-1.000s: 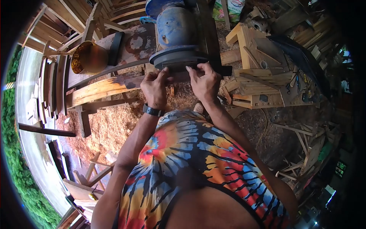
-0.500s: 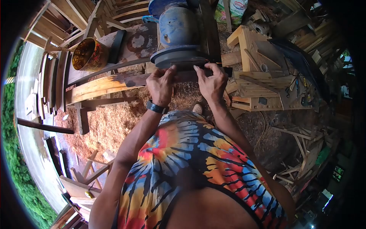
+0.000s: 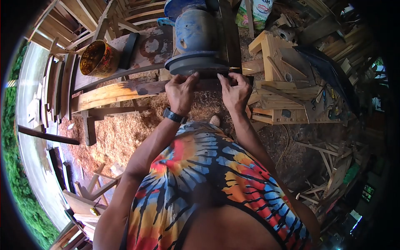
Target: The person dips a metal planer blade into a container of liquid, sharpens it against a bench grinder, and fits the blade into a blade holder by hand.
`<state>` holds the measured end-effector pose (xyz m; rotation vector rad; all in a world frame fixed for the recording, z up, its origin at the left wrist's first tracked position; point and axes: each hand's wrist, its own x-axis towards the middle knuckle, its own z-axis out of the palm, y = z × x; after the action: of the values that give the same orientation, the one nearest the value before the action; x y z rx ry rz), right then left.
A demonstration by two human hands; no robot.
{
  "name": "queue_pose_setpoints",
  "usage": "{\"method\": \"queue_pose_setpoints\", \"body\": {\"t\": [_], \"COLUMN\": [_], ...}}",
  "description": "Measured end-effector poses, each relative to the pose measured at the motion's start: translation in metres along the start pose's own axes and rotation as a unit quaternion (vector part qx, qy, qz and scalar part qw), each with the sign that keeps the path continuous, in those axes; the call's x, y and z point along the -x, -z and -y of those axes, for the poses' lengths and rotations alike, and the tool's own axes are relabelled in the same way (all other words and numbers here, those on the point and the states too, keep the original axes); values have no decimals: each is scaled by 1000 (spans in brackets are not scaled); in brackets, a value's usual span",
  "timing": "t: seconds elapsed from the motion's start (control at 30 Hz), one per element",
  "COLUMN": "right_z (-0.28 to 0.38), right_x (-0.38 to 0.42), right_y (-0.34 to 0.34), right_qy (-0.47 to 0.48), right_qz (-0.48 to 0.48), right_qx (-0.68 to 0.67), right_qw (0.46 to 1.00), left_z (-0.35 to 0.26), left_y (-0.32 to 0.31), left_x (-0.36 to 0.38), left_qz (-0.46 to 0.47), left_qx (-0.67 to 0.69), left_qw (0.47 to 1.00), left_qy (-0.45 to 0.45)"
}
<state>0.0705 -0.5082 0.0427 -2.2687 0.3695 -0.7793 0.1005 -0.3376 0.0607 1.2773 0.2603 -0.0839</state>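
Note:
A blue bench grinder (image 3: pixel 192 33) stands at the top middle, with its grey grinding wheel (image 3: pixel 193 62) facing me. Across the front of the wheel lies a thin, dark metal blade (image 3: pixel 211 72), its edge against or very close to the rim. My left hand (image 3: pixel 180 92) pinches the blade's left part between thumb and fingers, and a dark watch is on that wrist. On the right part, my right hand (image 3: pixel 236 92) keeps a similar pinch. A thin bright streak like sparks shows just above the right fingers. My fingers partly cover the blade.
A stained bucket (image 3: pixel 99 58) stands on the bench left of the grinder. A long wooden board (image 3: pixel 106 96) runs below it. To the right, a wooden stand (image 3: pixel 287 98) carries offcuts and hand tools. Sawdust (image 3: pixel 118 133) covers the floor, and lumber is stacked around.
Both hands have shifted slightly right along the wheel, carrying the blade with them. The streak of sparks at the right looks brighter and longer. Both pinches stay closed.

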Motion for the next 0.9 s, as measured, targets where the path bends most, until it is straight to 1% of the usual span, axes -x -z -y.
{"method": "queue_pose_setpoints", "body": {"t": [0.07, 0.17, 0.37, 0.57, 0.67, 0.9], "right_z": [-2, 2, -5, -1, 0, 4], "right_x": [0, -1, -1, -1, 0, 2], "right_y": [1, 4, 3, 5, 5, 2], "right_qy": [-8, -62, -38, -40, -70, -49], "right_qz": [-1, 16, 2, -4, 12, 5], "right_qx": [2, -16, -30, -29, -38, -31], "right_qw": [1000, 998, 999, 999, 997, 998], "left_z": [7, 10, 11, 6, 2, -2], "left_y": [0, 3, -1, -4, -5, -2], "left_x": [-3, -6, -5, -2, 0, 0], "left_qz": [2, 14, 22, 8, 4, 1], "left_qx": [-6, -59, -22, -7, -11, 18], "left_qw": [1000, 998, 999, 1000, 1000, 1000], "left_qy": [-6, 6, 16, 18, 22, 21]}}
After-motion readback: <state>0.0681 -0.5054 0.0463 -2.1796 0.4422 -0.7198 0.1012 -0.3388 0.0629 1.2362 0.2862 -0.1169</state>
